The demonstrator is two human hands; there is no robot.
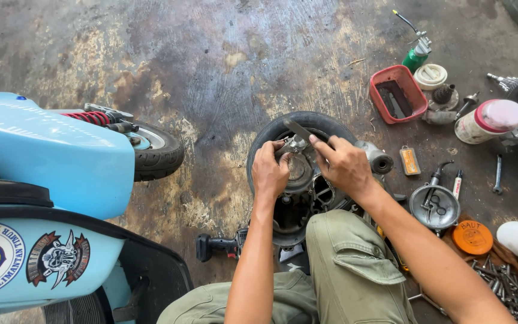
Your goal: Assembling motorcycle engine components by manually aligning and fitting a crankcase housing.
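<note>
Centrally, left hand [270, 171] pinches a small fitting [294, 144] and right hand [344, 165] grips a flat tool [299, 129] over the engine hub [302, 192]; wheel [301, 129] still mounted, parts scattered right.

**Engine and wheel unit on the floor**

A small black tyre [283, 129] on its wheel, joined to a grey metal engine casing [304, 192], lies on the stained concrete floor. A flat metal tool [300, 130] rests angled across the hub, beside a small metal part [294, 146].

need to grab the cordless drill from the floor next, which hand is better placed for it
Probably the left hand: the cordless drill lies on the floor below its forearm. The right hand grips the flat tool on the far side.
</note>
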